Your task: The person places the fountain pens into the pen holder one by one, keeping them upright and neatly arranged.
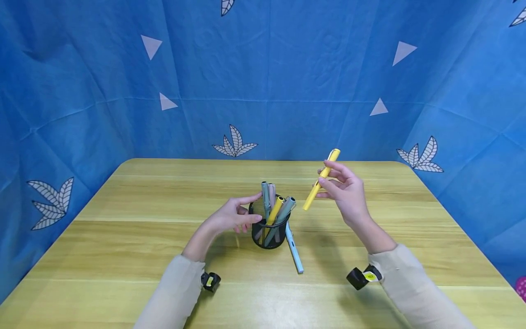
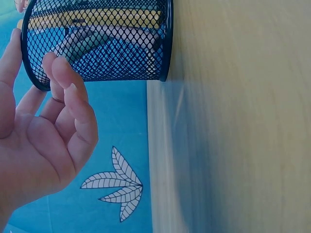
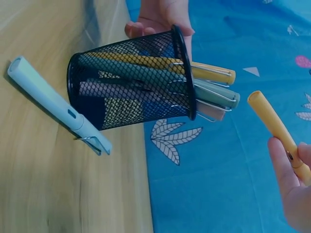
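Observation:
A black mesh pen cup (image 1: 269, 246) stands upright on the table, and my left hand (image 1: 228, 217) grips its rim between thumb and forefinger. Inside lean a yellow pen (image 1: 276, 210), a lilac pen (image 1: 272, 192) and two grey-green pens, all with their clip ends up. To the right of the cup and above the tabletop, my right hand (image 1: 347, 189) pinches another yellow pen (image 1: 311, 197). That pen is tilted, its clip end pointing up and away. A light blue pen (image 1: 294, 251) lies on the table by the cup's right side.
The wooden table (image 1: 123, 274) extends to both sides of the cup. Behind it and along its sides hangs a blue cloth (image 1: 304, 68) printed with leaves and triangles. A small black wrist device (image 1: 359, 277) is on the right forearm, with another (image 1: 210, 281) on the left.

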`<state>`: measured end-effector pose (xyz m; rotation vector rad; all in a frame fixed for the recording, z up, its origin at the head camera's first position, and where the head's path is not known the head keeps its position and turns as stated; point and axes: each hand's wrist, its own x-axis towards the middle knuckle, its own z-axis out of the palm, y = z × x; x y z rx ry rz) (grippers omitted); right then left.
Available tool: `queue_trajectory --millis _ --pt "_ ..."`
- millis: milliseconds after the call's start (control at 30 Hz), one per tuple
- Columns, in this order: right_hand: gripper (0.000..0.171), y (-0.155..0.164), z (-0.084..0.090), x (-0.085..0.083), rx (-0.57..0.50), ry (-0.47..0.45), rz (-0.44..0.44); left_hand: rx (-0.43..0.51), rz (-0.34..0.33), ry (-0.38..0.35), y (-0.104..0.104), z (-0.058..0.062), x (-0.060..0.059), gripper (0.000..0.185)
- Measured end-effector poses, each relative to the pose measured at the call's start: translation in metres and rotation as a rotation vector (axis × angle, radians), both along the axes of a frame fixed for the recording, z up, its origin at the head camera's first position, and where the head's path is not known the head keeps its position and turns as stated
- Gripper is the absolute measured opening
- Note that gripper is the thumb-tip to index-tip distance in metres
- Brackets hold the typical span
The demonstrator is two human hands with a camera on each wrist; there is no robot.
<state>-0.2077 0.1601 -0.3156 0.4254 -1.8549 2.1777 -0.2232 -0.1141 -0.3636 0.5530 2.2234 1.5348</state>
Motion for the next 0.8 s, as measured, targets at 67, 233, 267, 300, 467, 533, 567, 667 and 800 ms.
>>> queue_trajectory --millis 67,233,267,300,467,533,567,667,800 --pt "0.037 -0.002 -0.001 0.001 0.023 0.022 -0.006 0.001 -0.001 0.000 0.000 0.000 0.000 0.066" --pt "0.038 -0.007 -0.005 0.001 0.051 0.078 -0.005 0.006 -0.005 0.002 0.000 0.000 0.000 0.065" --pt "0.038 -0.008 -0.005 0.001 0.052 0.083 -0.005 0.007 -0.005 0.003 0.000 0.000 0.000 0.065" --pt "0.038 -0.009 -0.006 0.001 0.056 0.086 -0.004 0.007 -0.005 0.002 0.000 0.000 0.001 0.065" --pt "0.038 -0.013 -0.009 0.001 0.072 0.100 -0.011 0.012 -0.005 -0.004 -0.001 0.000 0.001 0.066" --pt "0.038 -0.015 -0.011 0.001 0.086 0.119 -0.020 0.014 -0.004 -0.007 -0.001 0.000 0.001 0.066" --pt "0.038 -0.016 -0.011 0.001 0.096 0.130 -0.026 0.017 -0.003 -0.011 -0.001 0.000 0.001 0.066" --pt "0.038 -0.018 -0.013 0.001 0.112 0.167 -0.036 0.022 -0.001 -0.019 0.000 0.001 0.001 0.066" --pt "0.038 -0.021 -0.014 0.001 0.118 0.202 -0.049 0.025 -0.002 -0.021 0.000 0.001 0.001 0.066"
